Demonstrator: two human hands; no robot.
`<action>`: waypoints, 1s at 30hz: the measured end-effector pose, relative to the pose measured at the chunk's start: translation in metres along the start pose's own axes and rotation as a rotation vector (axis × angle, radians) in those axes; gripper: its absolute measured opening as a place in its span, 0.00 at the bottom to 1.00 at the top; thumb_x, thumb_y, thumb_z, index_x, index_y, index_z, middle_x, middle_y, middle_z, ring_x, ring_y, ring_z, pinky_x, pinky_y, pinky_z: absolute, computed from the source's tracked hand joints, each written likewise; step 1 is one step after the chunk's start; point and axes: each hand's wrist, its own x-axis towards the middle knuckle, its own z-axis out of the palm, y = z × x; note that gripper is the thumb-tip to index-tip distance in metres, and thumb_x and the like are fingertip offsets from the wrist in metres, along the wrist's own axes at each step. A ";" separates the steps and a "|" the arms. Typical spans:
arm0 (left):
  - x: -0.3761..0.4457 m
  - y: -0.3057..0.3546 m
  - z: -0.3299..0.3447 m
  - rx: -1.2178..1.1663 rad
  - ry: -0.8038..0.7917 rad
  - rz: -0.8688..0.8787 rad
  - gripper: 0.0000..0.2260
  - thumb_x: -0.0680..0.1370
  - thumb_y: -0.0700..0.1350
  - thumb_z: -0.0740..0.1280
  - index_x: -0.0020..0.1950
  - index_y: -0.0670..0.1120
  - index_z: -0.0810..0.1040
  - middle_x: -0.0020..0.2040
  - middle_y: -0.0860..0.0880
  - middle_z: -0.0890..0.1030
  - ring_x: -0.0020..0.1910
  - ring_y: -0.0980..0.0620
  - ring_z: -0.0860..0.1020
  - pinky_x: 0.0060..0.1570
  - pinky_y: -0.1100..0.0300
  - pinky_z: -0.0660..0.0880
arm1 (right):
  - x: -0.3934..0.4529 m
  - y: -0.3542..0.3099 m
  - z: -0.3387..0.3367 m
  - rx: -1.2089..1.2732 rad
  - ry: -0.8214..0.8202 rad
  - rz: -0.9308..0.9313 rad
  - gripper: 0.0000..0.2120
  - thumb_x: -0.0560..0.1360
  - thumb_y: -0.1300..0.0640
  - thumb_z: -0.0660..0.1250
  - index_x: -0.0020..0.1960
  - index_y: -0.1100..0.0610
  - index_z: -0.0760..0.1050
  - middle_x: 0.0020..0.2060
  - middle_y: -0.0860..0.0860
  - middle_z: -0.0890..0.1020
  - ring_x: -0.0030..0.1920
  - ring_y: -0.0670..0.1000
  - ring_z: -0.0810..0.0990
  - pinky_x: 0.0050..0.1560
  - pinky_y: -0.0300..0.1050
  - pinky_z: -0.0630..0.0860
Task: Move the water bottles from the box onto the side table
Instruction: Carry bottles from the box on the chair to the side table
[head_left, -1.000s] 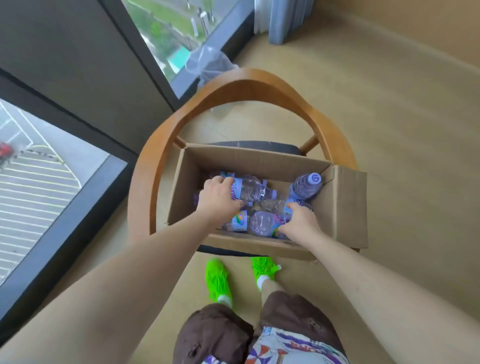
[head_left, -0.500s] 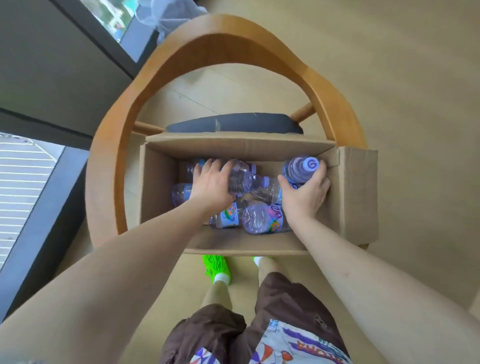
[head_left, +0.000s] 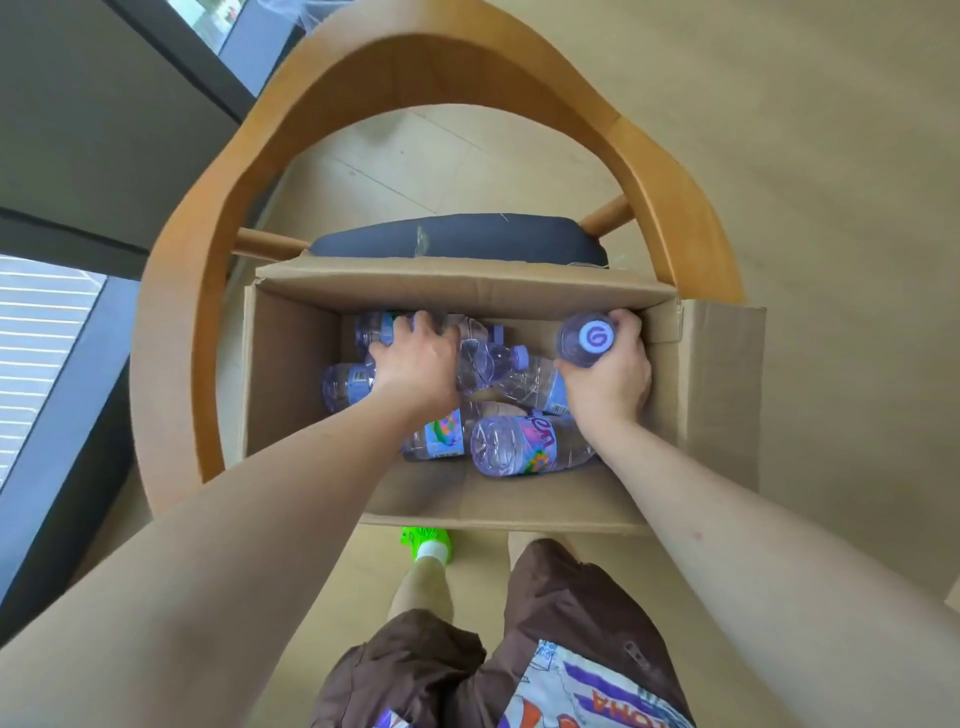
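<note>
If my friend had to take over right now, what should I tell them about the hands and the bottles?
Left hand: down in the cardboard box, closed over a lying bottle at the far left.
Right hand: wrapped around the upright bottle in the far right corner, purple cap facing up.
The box sits on a wooden chair. Several more bottles lie loose inside, including one near the front.
Done: no bottle can be seen out of the box; the side table is not in view.
Left: lift these two out, carry them to the side table, then come back for the rest.
</note>
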 end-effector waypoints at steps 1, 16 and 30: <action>-0.001 0.000 -0.001 -0.020 -0.021 -0.005 0.32 0.67 0.52 0.76 0.67 0.49 0.67 0.61 0.43 0.68 0.62 0.39 0.67 0.53 0.38 0.72 | 0.000 0.000 -0.002 -0.002 0.002 -0.005 0.34 0.61 0.58 0.81 0.63 0.53 0.71 0.55 0.54 0.82 0.56 0.60 0.78 0.53 0.48 0.72; -0.077 -0.024 -0.038 -0.572 0.083 -0.139 0.30 0.60 0.54 0.78 0.50 0.47 0.62 0.43 0.50 0.74 0.45 0.44 0.76 0.38 0.53 0.70 | -0.043 -0.056 -0.053 0.033 -0.076 -0.329 0.33 0.58 0.47 0.82 0.60 0.50 0.75 0.45 0.52 0.83 0.50 0.57 0.79 0.50 0.48 0.72; -0.301 -0.089 -0.093 -1.053 0.663 -0.292 0.31 0.58 0.55 0.81 0.54 0.53 0.69 0.45 0.55 0.78 0.44 0.55 0.79 0.42 0.56 0.78 | -0.211 -0.159 -0.144 0.276 -0.320 -0.682 0.29 0.57 0.49 0.82 0.54 0.48 0.74 0.48 0.51 0.81 0.49 0.54 0.79 0.54 0.53 0.76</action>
